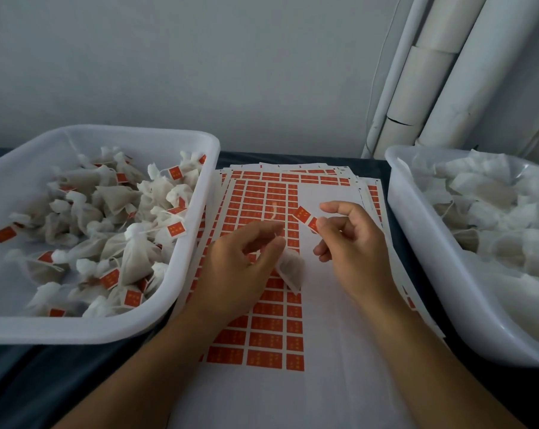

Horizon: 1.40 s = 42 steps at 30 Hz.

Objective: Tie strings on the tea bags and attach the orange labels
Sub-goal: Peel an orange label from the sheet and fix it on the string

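Observation:
My left hand (243,258) holds a white tea bag (291,270) that hangs below its fingers, and a thin string (274,213) curls up above the hand. My right hand (348,239) pinches an orange label (305,218) between thumb and forefinger, a little right of the string. Both hands hover over a stack of label sheets (262,332) with rows of orange stickers; the right part of the top sheet is bare white.
A white tub (156,323) on the left holds several tied tea bags with orange labels. A second white tub (423,243) on the right holds several plain tea bags. White pipes (432,75) stand in the back right corner against a grey wall.

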Tool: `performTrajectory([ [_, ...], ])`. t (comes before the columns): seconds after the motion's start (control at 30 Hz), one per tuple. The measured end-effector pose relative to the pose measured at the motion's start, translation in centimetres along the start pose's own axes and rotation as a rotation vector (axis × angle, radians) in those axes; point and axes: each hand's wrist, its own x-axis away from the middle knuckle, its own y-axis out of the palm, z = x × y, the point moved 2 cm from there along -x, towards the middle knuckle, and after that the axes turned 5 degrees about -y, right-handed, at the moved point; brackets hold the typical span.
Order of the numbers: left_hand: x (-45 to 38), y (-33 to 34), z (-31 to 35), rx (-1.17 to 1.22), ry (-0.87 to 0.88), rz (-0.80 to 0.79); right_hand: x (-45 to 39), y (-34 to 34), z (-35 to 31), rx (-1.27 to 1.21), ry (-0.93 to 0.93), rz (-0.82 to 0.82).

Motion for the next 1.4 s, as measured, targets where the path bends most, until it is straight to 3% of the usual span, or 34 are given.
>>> performTrajectory([
  [0.27, 0.3, 0.0, 0.6, 0.177, 0.047, 0.093, 0.2, -0.1, -1.0, -0.149, -0.120, -0.085],
  [0.77, 0.6, 0.0, 1.0, 0.212, 0.134, -0.083, 1.2, 1.0, -2.0, 0.043, -0.318, -0.243],
  [1.1, 0.5, 0.2, 0.5, 0.318, 0.122, -0.158, 1.1, 1.1, -1.7, 0.100, -0.296, -0.234],
  [1.4, 0.5, 0.4, 0.3, 0.283, 0.105, -0.125, 1.1, 1.2, -1.5, 0.266, -0.256, -0.242],
])
